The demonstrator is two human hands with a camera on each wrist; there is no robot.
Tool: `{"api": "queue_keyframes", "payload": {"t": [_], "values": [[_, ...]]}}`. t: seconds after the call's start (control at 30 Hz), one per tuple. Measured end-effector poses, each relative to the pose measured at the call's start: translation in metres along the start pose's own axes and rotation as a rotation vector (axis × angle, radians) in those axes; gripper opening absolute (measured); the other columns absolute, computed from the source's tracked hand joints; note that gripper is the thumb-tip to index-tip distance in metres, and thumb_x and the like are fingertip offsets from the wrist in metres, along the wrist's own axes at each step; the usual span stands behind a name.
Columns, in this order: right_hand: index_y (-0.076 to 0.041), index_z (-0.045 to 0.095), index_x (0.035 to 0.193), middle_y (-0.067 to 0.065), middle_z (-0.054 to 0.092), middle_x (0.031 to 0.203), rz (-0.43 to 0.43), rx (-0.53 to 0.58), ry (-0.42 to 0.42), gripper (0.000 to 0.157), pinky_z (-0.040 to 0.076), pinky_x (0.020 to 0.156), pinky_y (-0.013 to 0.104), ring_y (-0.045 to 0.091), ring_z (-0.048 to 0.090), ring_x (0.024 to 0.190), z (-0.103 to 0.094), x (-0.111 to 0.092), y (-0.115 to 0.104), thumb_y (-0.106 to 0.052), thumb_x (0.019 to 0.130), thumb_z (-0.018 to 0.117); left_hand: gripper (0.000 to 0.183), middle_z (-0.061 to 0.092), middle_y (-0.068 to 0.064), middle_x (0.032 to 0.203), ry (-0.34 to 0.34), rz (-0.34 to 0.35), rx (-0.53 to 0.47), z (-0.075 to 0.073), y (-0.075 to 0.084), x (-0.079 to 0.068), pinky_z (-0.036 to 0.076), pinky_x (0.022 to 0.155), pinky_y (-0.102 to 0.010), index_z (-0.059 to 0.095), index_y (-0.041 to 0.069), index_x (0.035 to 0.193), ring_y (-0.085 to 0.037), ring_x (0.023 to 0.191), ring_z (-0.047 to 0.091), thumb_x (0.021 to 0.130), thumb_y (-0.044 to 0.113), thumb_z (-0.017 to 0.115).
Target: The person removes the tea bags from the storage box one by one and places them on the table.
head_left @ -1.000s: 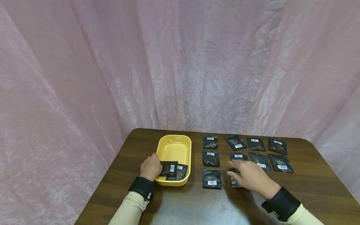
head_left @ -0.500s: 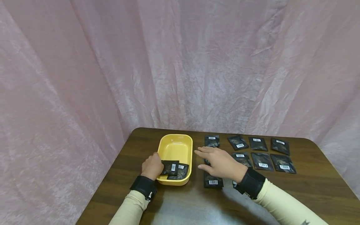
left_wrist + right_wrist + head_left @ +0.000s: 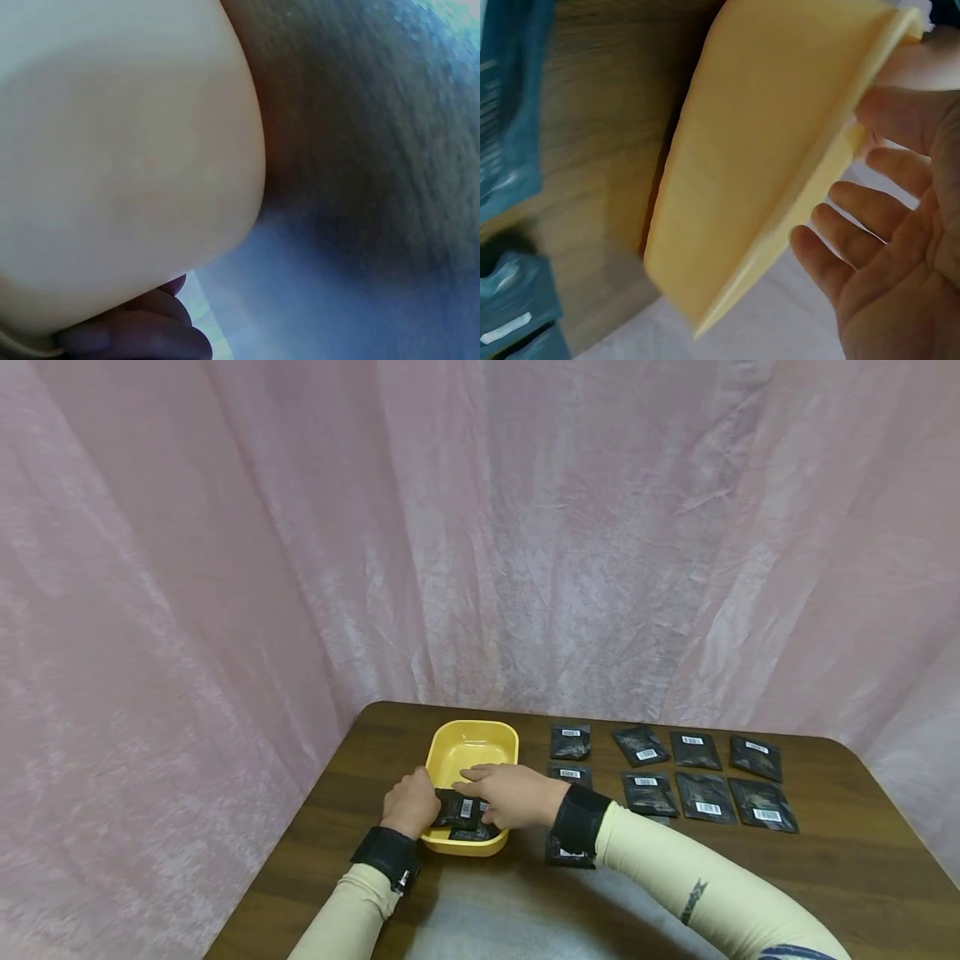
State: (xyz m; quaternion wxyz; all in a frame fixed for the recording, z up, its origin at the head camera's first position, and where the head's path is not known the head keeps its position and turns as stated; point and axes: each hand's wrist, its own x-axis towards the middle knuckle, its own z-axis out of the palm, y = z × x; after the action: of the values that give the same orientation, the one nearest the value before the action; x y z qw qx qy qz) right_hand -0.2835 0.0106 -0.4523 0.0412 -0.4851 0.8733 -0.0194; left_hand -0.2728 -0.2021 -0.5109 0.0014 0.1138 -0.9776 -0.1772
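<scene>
A yellow plastic tray (image 3: 477,725) stands on the table, left of the middle. My left hand (image 3: 409,803) grips its left rim; in the left wrist view, curled fingers (image 3: 150,330) show below the tray wall. Black sachets with white barcode labels, one of them (image 3: 454,810) overlapping another (image 3: 471,834), lie at the tray's near end. Over the right rim reaches my right hand (image 3: 517,795), its fingers extended above these sachets. The right wrist view shows its fingers spread and no sachet between them; the thumb tip is hidden behind the tray rim.
Several more black sachets lie in rows to the right of the tray, including one at the back (image 3: 571,742) and one far right (image 3: 763,805). The right sleeve (image 3: 675,860) partly covers the nearest ones. A pink curtain (image 3: 480,527) hangs behind the wooden table (image 3: 847,843).
My right hand has moved left from above the sachets on the table to above the tray. The left hand keeps hold of the rim, and the tray's sachets lie as before.
</scene>
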Motion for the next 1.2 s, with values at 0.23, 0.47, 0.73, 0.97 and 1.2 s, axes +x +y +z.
{"api": "queue_keyframes", "payload": {"t": [0.23,0.47,0.73,0.97,1.2], "values": [[-0.027,0.047,0.162,0.003,0.044,0.171,-0.011,-0.037,-0.141,0.081,0.047,0.120,0.036,0.022,0.040,0.161,0.015,0.022,-0.008,-0.004,0.089,0.072,0.027,0.075,-0.020,0.101,0.000,-0.009,0.006,-0.001,0.006,-0.002,0.059,0.080,-0.055,0.064,-0.001,0.115,-0.037,0.091,0.075,0.094,0.015,0.071],[-0.029,0.043,0.164,0.000,0.040,0.173,0.016,-0.083,-0.207,0.079,0.048,0.119,0.041,0.022,0.038,0.161,0.024,0.029,-0.005,-0.010,0.093,0.072,0.025,0.076,-0.019,0.102,-0.014,-0.023,0.004,0.010,0.004,0.009,0.059,0.080,-0.055,0.065,0.000,0.113,-0.036,0.092,0.076,0.094,0.016,0.072],[-0.025,0.069,0.139,-0.004,0.079,0.118,-0.055,-0.114,-0.006,0.047,0.060,0.095,0.036,0.013,0.075,0.100,0.042,0.025,0.005,-0.009,0.094,0.069,0.025,0.074,-0.014,0.093,0.014,0.045,0.009,0.052,-0.011,0.044,0.057,0.068,-0.054,0.065,0.004,0.106,-0.033,0.080,0.073,0.090,0.020,0.074],[-0.022,0.077,0.113,-0.008,0.078,0.097,-0.116,-0.079,0.196,0.015,0.061,0.081,0.035,0.010,0.074,0.088,0.049,0.023,0.010,-0.022,0.098,0.073,0.016,0.074,-0.016,0.089,0.034,0.062,-0.010,0.022,0.012,0.016,0.058,0.069,-0.053,0.065,0.003,0.100,-0.033,0.080,0.074,0.094,0.017,0.069],[-0.023,0.076,0.114,-0.008,0.078,0.103,-0.122,-0.086,0.230,0.016,0.061,0.085,0.034,0.010,0.075,0.094,0.052,0.022,0.010,-0.021,0.098,0.071,0.016,0.073,-0.015,0.087,0.051,0.080,-0.022,0.031,0.007,0.023,0.056,0.065,-0.053,0.064,0.004,0.097,-0.032,0.077,0.073,0.094,0.019,0.069]]}}
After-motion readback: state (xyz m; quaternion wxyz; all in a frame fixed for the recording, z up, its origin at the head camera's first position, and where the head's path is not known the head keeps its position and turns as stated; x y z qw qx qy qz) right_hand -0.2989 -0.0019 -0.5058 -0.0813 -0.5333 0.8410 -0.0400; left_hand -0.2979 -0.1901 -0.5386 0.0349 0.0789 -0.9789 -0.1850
